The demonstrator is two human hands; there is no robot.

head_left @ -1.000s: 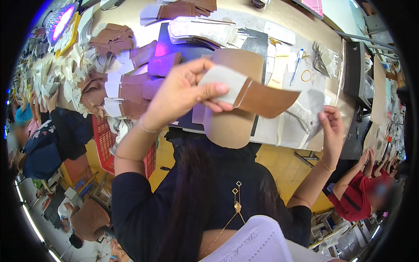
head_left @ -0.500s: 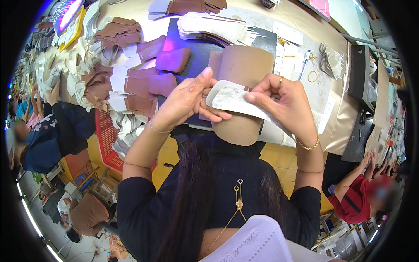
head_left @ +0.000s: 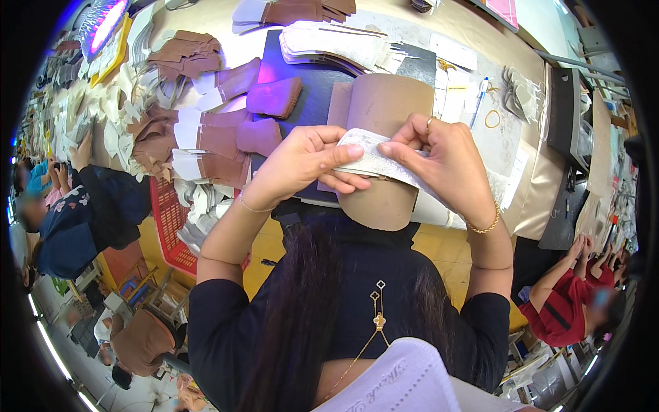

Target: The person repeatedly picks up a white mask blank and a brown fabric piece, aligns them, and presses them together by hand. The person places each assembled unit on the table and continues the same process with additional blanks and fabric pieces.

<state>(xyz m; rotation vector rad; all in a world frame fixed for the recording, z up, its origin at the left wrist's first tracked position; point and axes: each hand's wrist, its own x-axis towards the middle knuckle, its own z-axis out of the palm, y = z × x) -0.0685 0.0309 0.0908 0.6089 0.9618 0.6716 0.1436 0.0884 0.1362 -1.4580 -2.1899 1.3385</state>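
A pale, grey-flecked strip of sheet material [head_left: 374, 158] lies across a brown, half-round curved block [head_left: 392, 103] in front of me. My left hand [head_left: 302, 159] is closed on the strip's left end, thumb on top and fingers beneath. Farther along, my right hand [head_left: 449, 161] pinches the same strip between thumb and fingers. Its right part runs beneath my right hand, partly hidden. The block rests at the table's near edge, on a dark board [head_left: 312, 79].
Brown and white cut pieces [head_left: 216, 134] lie in stacks at the left. A white stack [head_left: 336, 44] sits beyond the block. To the right are a pen [head_left: 478, 103] and a rubber band [head_left: 492, 119]. A red crate [head_left: 175, 233] stands below left. Co-workers sit on both sides.
My left thumb, raised before, has come down onto the strip's left end. That end has shifted slightly right and lies flatter. My right hand has moved little.
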